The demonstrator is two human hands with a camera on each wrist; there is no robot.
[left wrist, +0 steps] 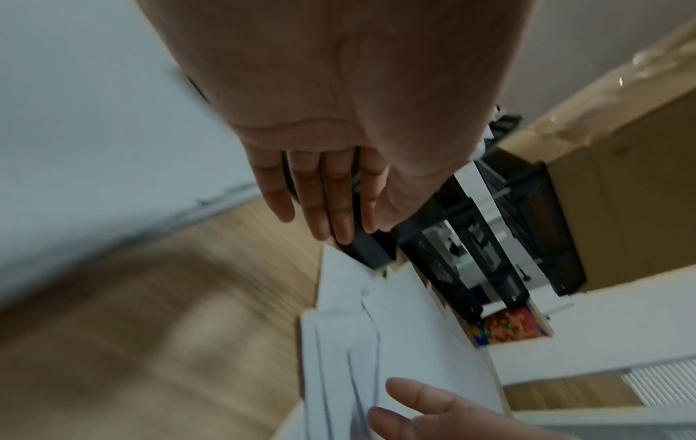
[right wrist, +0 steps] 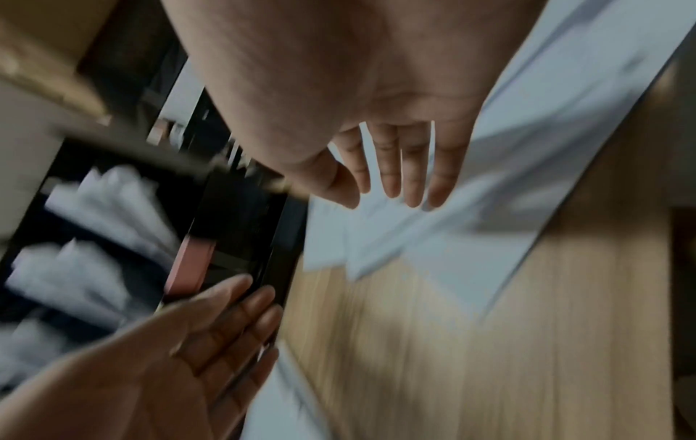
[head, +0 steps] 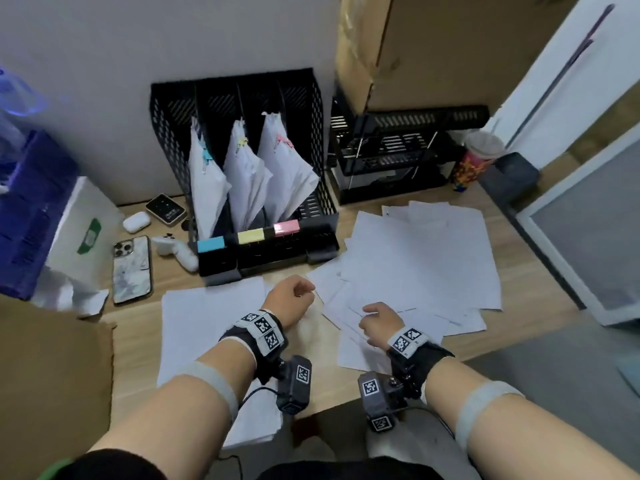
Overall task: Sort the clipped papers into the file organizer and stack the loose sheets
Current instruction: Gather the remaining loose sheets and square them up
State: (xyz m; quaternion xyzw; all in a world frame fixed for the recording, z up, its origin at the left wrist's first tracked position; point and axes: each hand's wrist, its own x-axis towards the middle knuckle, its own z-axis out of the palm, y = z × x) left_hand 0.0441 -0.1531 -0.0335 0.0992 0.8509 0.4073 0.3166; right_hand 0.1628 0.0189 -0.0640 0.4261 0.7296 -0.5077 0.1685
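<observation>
A black mesh file organizer (head: 311,206) stands at the back of the wooden desk. Three clipped paper bundles (head: 242,174) lean in its slots, behind blue, yellow and pink labels (head: 286,226). Loose white sheets (head: 422,258) lie scattered to the right, and a tidier stack (head: 204,327) lies front left. My left hand (head: 291,299) hovers between the two piles; its fingers (left wrist: 320,202) are straight and hold nothing. My right hand (head: 377,322) hangs over the near edge of the scattered sheets, its fingers (right wrist: 391,172) spread and empty. The wrist views are blurred.
Left of the organizer lie a phone (head: 132,270), an earbuds case (head: 136,221), a white controller (head: 175,252) and a small device (head: 165,208). A black tiered tray (head: 391,157), a patterned cup (head: 474,161) and a cardboard box (head: 433,39) stand back right. A blue crate (head: 31,209) is far left.
</observation>
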